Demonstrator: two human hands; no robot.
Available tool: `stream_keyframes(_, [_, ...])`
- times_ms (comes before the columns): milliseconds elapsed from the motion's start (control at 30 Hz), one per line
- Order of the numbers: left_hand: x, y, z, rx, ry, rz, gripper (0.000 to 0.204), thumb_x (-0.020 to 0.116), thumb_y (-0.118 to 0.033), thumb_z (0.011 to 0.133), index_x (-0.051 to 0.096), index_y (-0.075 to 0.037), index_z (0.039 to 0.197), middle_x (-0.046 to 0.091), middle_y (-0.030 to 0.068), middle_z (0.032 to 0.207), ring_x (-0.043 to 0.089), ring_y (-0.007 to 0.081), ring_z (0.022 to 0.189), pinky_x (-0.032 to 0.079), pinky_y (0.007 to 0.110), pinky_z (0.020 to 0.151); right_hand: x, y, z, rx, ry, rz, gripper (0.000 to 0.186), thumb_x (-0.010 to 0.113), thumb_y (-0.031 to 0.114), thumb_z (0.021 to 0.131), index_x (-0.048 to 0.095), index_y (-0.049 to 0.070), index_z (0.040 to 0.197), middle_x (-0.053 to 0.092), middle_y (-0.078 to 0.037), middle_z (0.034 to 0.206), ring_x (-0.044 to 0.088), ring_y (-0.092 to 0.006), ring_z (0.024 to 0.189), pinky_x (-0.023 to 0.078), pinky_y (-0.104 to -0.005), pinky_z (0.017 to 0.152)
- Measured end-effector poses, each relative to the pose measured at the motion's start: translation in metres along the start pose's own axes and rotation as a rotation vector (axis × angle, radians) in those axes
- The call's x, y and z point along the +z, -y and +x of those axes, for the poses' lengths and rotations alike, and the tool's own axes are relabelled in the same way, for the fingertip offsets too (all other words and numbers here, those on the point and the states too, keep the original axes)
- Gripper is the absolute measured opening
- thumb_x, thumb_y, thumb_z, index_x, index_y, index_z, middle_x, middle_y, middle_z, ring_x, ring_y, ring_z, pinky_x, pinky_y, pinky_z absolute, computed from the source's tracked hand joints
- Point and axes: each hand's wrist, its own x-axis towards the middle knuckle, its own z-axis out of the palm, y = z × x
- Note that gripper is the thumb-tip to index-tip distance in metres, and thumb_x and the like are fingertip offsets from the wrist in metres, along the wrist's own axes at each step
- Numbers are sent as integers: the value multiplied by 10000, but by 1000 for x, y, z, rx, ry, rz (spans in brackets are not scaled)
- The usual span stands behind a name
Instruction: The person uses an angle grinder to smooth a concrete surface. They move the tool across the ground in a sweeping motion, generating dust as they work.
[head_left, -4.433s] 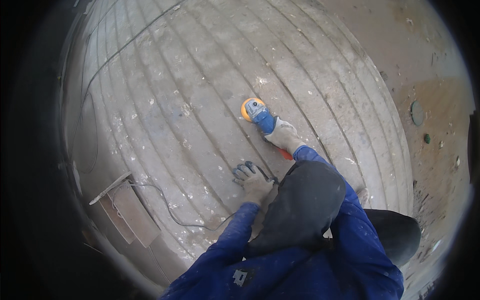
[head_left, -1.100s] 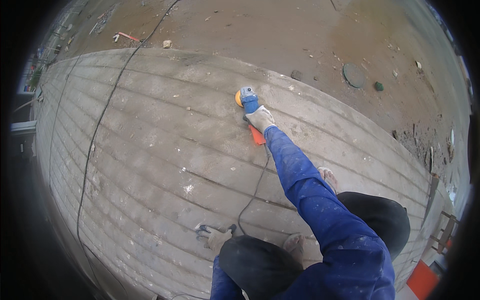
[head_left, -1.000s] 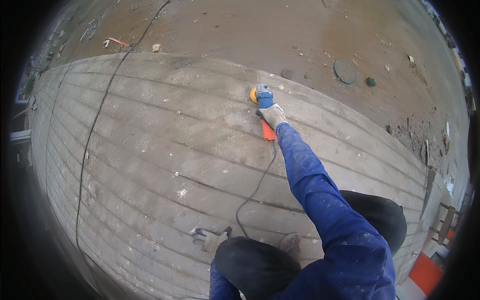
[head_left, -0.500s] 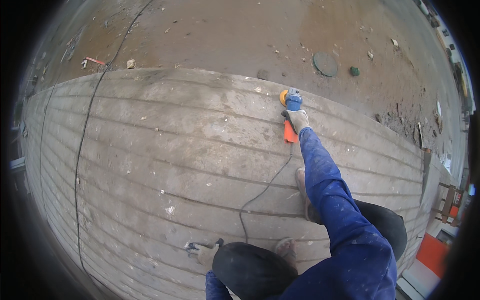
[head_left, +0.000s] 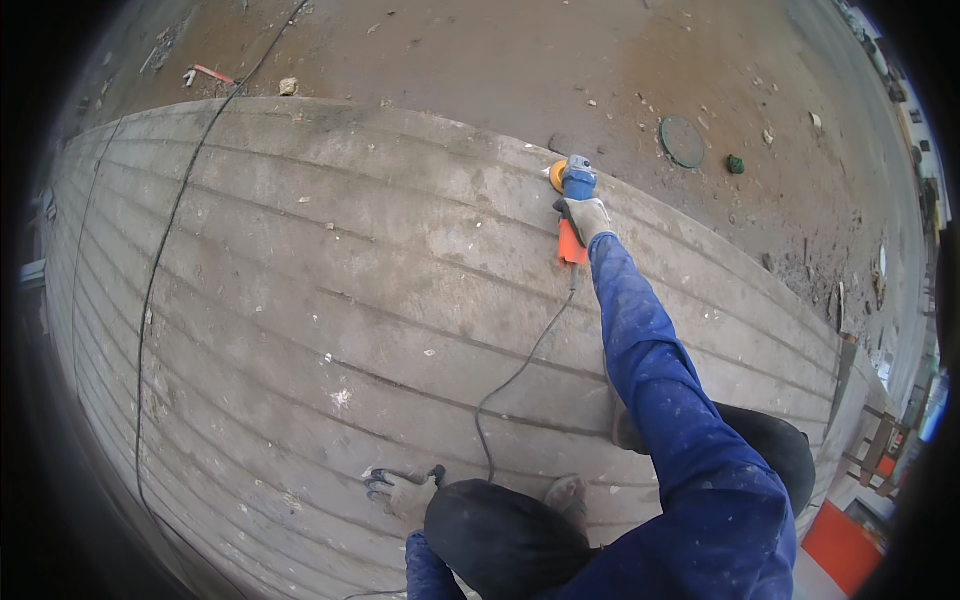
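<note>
Head view: the gloved right hand is wrapped firmly around a blue grinder at 1 o'clock from centre, its yellow disc near the far edge of the grooved grey slab. The gloved left hand rests on the slab at 7 o'clock, fingers spread, beside the dark-clad knee. A dark cord runs from the grinder's orange rear section toward 6 o'clock.

the head view, a wide fisheye at a crouching person's head height, looks down and forward over the grooved slab, fairly near it, taking in muddy ground beyond the slab's far edge and a bent left knee above its near part.
</note>
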Motion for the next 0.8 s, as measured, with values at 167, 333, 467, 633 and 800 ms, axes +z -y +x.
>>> stream_keyframes(167, [5, 9, 5, 32, -28, -31, 1408, 869, -700, 703, 183, 100, 1636, 79, 425, 1686, 79, 602, 1577, 247, 717, 1216, -6, 20, -44, -124, -25, -260, 363, 851, 380, 738, 806, 30, 824, 791, -110, 809, 778, -251, 808, 580, -389, 755])
stream_keyframes(333, [-3, -1, 0, 52, -36, 16, 1376, 864, -692, 715, 216, 112, 1625, 98, 433, 1679, 97, 609, 1571, 259, 723, 1205, -16, 2, 3, 10, -23, -75, 364, 842, 370, 743, 813, 26, 856, 799, -105, 838, 780, -252, 819, 585, -390, 764])
stream_keyframes(467, [-1, 8, 3, 37, -35, 35, 1375, 864, -687, 714, 215, 112, 1626, 112, 432, 1676, 122, 612, 1565, 287, 710, 1197, 6, 5, -11, -107, -32, -209, 344, 877, 344, 754, 795, 18, 823, 775, -101, 794, 751, -212, 697, 571, -370, 661])
stream_keyframes(633, [-10, -6, -4, 63, -14, 46, 1364, 858, -683, 724, 211, 104, 1630, 115, 429, 1676, 138, 614, 1560, 297, 704, 1195, -6, 13, -6, -22, -70, -70, 336, 876, 337, 745, 795, 16, 803, 778, -90, 789, 752, -219, 696, 579, -375, 680])
stream_keyframes(800, [-7, 1, -4, 44, -35, 28, 1377, 857, -694, 721, 199, 97, 1637, 97, 423, 1683, 139, 613, 1561, 297, 709, 1196, -2, 24, -40, -85, 26, -202, 365, 843, 371, 733, 813, 35, 872, 795, -112, 847, 779, -250, 826, 581, -387, 770])
